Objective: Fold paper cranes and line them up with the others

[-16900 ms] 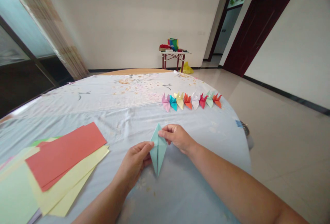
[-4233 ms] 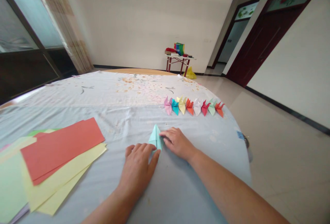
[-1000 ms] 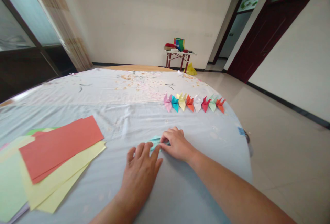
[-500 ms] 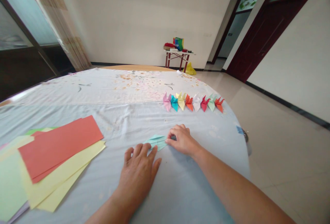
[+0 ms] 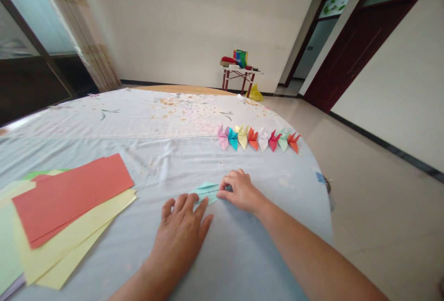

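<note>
A folded piece of light turquoise paper [image 5: 207, 191] lies flat on the cloth-covered table between my hands. My left hand [image 5: 183, 227] rests palm down with its fingers spread, the fingertips pressing on the paper's near left edge. My right hand [image 5: 241, 191] has thumb and index finger closed on the paper's right end, which its fingers partly hide. Beyond my hands stands a row of folded paper cranes [image 5: 253, 139] in pink, blue, yellow, orange, white, red and pale green.
On the left lies a fanned stack of paper sheets [image 5: 76, 194], red on top of yellow and green. The table [image 5: 166, 153] has a pale cloth and a rounded right edge. By the far wall stands a small side table [image 5: 239, 70] with a yellow bag [image 5: 255, 93] beside it.
The whole view has shifted slightly, so table things sit a little further left. Both hands stay on the turquoise paper with nearly the same pose.
</note>
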The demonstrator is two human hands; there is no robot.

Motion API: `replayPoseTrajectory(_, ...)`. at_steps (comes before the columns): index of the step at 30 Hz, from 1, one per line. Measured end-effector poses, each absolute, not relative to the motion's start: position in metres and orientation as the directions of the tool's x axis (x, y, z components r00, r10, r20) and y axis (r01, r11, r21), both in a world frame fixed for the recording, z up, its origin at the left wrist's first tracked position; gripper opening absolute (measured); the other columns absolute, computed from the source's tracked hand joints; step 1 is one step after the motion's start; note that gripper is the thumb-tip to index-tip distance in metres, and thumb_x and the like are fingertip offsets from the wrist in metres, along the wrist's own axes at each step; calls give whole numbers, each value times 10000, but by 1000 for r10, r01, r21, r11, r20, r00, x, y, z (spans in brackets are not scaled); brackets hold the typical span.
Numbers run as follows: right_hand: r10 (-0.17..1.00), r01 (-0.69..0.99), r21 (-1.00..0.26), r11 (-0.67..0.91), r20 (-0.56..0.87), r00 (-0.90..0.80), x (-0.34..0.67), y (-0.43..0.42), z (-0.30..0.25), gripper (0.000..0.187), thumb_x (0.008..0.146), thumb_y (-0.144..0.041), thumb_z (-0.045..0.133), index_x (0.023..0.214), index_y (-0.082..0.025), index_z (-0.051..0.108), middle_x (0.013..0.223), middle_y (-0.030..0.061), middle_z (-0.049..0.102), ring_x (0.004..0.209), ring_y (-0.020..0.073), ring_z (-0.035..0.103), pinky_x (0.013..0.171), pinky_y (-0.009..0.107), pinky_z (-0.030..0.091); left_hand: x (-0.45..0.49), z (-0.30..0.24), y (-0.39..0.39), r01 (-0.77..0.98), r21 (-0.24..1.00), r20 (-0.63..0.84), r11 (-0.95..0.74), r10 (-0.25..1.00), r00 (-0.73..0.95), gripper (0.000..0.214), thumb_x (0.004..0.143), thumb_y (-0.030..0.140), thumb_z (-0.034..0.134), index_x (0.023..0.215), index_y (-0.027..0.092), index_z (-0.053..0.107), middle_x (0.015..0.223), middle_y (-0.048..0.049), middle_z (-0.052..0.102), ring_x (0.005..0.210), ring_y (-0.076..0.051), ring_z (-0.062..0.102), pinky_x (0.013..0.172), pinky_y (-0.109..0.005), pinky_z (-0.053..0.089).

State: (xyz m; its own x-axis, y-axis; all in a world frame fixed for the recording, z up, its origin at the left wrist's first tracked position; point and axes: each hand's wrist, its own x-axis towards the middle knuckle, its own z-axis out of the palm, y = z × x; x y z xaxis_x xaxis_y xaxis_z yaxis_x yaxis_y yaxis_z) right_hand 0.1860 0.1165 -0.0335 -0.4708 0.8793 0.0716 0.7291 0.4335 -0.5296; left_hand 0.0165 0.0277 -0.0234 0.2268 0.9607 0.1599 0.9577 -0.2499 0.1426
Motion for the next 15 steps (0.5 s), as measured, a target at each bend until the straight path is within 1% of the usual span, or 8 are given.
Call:
replayPoseTrajectory(3,886,748,-522,410,32,-463,194,122,-31,120,715,-335,669,725,-219,641,795,9,564,895,187,443,779,322,286,16,-20,28,958,149,159,-247,962,223,300,850,320,433,1101,272,590,1082,-68,600,1040,-257,477,911,-462,257)
replayPoseTrajectory(7,876,736,-531,420,26,-481,202,126,-28,112,709,-311,674,713,-206,636,774,9,570,877,181,457,772,310,300,17,-17,28,960,142,160,-241,963,218,284,839,316,454,1072,262,607,1058,-66,612,1035,-267,486,905,-471,263)
replayPoseTrajectory(9,878,714,-562,417,47,-476,204,126,-27,111,719,-302,664,713,-195,632,779,11,578,867,175,465,773,304,309,18,-17,28,960,140,162,-244,962,221,281,833,312,463,1068,261,610,1052,-69,614,1026,-265,492,904,-469,270)
replayPoseTrajectory(12,887,675,-606,422,124,-444,203,126,-27,138,744,-328,639,749,-191,635,813,19,591,884,173,470,799,308,313,18,-16,28,960,129,158,-249,961,228,284,836,313,459,1071,259,609,1053,-72,611,1023,-262,492,906,-467,272)
replayPoseTrajectory(15,857,652,-591,475,145,-494,198,124,-27,164,714,-357,670,765,-203,647,817,21,586,903,181,462,808,310,311,17,-15,28,959,123,151,-254,960,235,289,845,316,444,1079,261,604,1061,-71,609,1030,-256,485,909,-462,269)
